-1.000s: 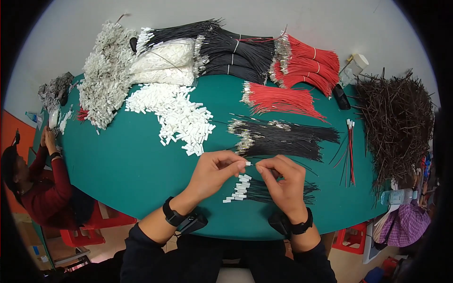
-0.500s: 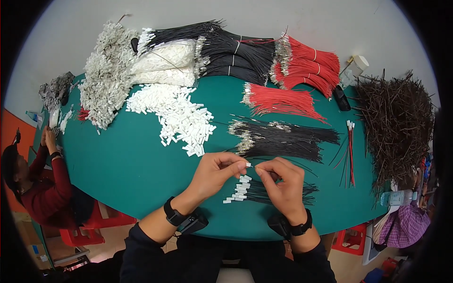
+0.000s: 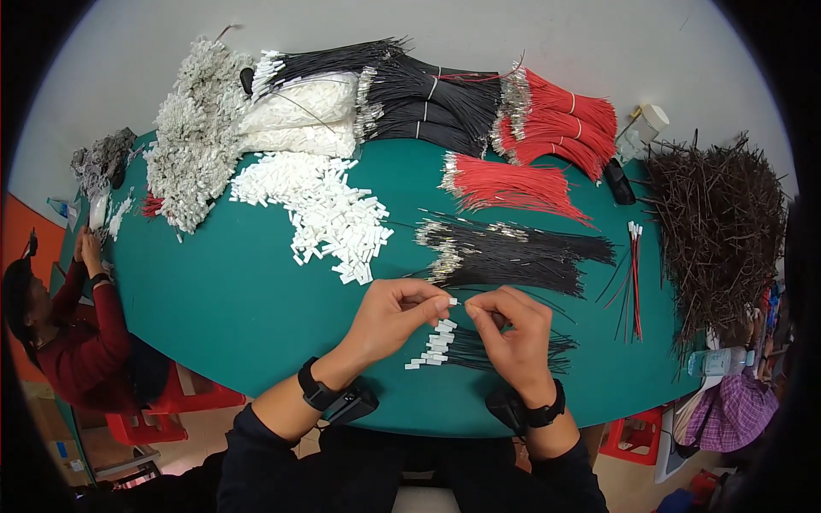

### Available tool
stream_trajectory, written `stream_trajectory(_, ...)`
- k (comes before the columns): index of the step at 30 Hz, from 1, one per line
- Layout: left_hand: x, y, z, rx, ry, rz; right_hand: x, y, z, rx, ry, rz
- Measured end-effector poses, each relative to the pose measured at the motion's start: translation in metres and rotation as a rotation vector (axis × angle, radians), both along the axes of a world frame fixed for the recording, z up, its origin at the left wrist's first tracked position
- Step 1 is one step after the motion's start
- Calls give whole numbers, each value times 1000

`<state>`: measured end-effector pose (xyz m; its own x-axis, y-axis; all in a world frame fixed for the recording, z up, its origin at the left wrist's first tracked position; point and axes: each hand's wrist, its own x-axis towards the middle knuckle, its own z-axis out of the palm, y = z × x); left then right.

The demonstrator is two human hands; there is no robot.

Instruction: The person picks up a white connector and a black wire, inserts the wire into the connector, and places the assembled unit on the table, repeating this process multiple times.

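Between the thumb and forefinger of my left hand (image 3: 398,315) is a small white connector housing (image 3: 452,302). Close beside it on the right, my right hand (image 3: 513,325) is closed in a pinch on a thin wire, whose end points at the housing; most of the wire is hidden by the fingers. Just below both hands lies a small group of black wires (image 3: 470,350) with white housings (image 3: 438,344) on their left ends. Beyond my fingers a pile of loose black wires (image 3: 522,252) with metal terminals rests on the green table (image 3: 214,291).
A heap of white housings (image 3: 342,222) lies left of centre. Red wires (image 3: 509,184) and tied black bundles (image 3: 428,111) are farther back. A dark wire heap (image 3: 714,239) and a bottle (image 3: 720,362) stand right. Another person (image 3: 73,333) sits at the far left.
Almost nothing differs. Both hands keep their pinches near each other, with the view shifted very slightly.
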<state>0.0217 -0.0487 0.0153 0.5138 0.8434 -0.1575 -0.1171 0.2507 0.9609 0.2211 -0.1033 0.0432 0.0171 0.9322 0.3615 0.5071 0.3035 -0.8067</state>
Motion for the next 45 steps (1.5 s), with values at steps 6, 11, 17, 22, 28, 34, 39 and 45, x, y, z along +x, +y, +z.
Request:
stream_trajectory(6,-2,1,-3,-32,-5,2,2,1,-1,-30,-1,-1)
stream_trajectory(11,-1,1,1,-37,-1,-4,-1,0,0,4,8,-3)
stream_trajectory(17,-2,2,-3,-53,-28,-13,1,0,0,-24,18,-10)
stream_trajectory(22,-1,2,-3,-65,-41,-17,-1,0,2,-4,24,-1)
stream_trajectory(28,0,0,-2,-41,-41,-10,2,1,2,-18,48,-2)
stream_trajectory(34,1,-2,-4,-20,-35,-16,-2,0,1,-21,44,8)
stream_trajectory(39,1,-2,-4,-3,-14,-35,-2,-1,3,-24,16,9)
stream_trajectory(45,-2,1,-2,43,41,-89,3,0,1,-24,-24,53)
